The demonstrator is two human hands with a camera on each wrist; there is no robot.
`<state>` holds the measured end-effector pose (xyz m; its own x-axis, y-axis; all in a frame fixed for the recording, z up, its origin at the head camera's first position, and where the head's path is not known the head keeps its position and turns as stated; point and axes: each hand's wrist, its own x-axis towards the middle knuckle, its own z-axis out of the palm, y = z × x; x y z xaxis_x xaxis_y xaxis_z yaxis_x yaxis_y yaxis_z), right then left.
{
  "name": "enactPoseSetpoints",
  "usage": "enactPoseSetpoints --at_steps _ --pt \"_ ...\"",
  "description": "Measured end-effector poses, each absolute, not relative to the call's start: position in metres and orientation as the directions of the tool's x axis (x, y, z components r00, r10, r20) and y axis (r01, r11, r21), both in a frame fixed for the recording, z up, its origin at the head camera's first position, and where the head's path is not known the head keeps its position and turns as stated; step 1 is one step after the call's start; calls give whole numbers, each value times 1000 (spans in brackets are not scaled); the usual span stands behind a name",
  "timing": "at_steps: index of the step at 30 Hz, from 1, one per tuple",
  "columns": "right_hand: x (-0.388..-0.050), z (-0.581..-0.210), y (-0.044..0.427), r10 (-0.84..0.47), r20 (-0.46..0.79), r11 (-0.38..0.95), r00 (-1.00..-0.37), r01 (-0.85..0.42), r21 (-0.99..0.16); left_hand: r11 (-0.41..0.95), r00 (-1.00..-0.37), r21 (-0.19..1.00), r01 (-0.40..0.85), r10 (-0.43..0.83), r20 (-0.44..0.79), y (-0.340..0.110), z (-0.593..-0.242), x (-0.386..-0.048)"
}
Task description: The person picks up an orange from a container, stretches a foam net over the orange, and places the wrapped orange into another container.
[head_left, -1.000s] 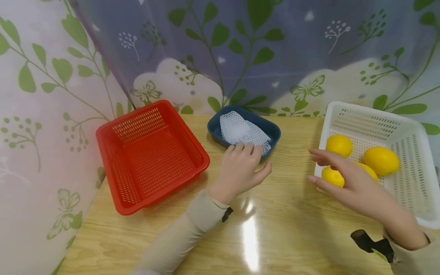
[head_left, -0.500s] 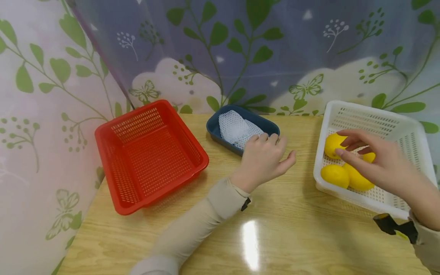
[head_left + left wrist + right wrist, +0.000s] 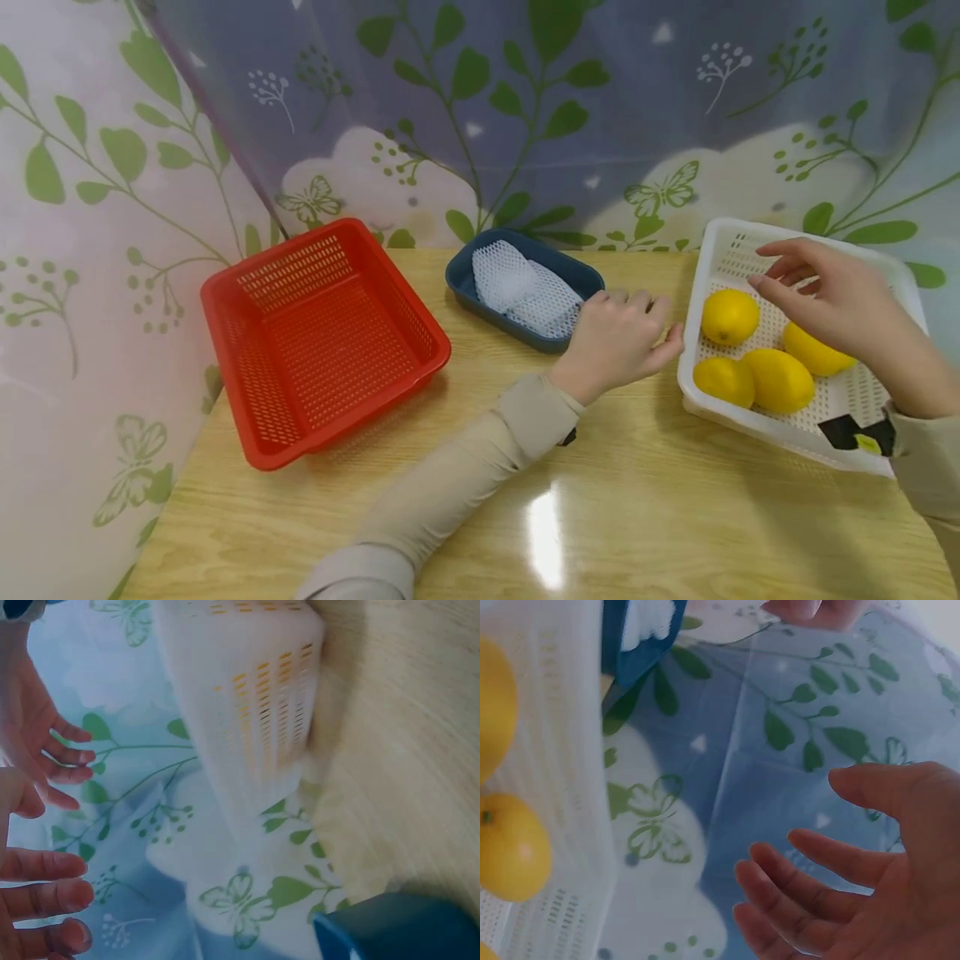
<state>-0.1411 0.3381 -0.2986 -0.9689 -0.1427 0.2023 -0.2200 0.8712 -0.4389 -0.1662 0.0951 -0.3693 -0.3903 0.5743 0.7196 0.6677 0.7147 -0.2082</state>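
Observation:
My left hand (image 3: pixel 617 343) hovers over the table between the blue tray and the white basket, fingers loosely bent and holding nothing. In the left wrist view its fingers (image 3: pixel 56 896) are spread apart. Over the white plastic basket (image 3: pixel 693 379), my right hand (image 3: pixel 843 292) hangs in the air with relaxed fingers and nothing in its grasp. Several yellow lemons (image 3: pixel 730 317) lie below it in the basket; the hand partly hides one lemon (image 3: pixel 813 350). White foam net sleeves (image 3: pixel 543 300) lie in the dark blue tray (image 3: pixel 517 331), close to my left hand.
A red plastic basket (image 3: pixel 341 350) with perforated walls stands on the left of the wooden table (image 3: pixel 465 533). A patterned curtain (image 3: pixel 420 100) with leaves and butterflies runs behind the table. Both wrists carry black straps (image 3: pixel 855 435).
My left hand has moved right, from the foam net sleeves toward the white basket. My right hand has shifted right and up over the basket, uncovering the nearer lemons.

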Motion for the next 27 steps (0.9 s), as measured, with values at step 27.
enactPoseSetpoints --at_steps 27 --pt "-233 -381 389 -62 -586 830 -808 285 -480 719 -707 -168 675 695 134 151 -424 -187"
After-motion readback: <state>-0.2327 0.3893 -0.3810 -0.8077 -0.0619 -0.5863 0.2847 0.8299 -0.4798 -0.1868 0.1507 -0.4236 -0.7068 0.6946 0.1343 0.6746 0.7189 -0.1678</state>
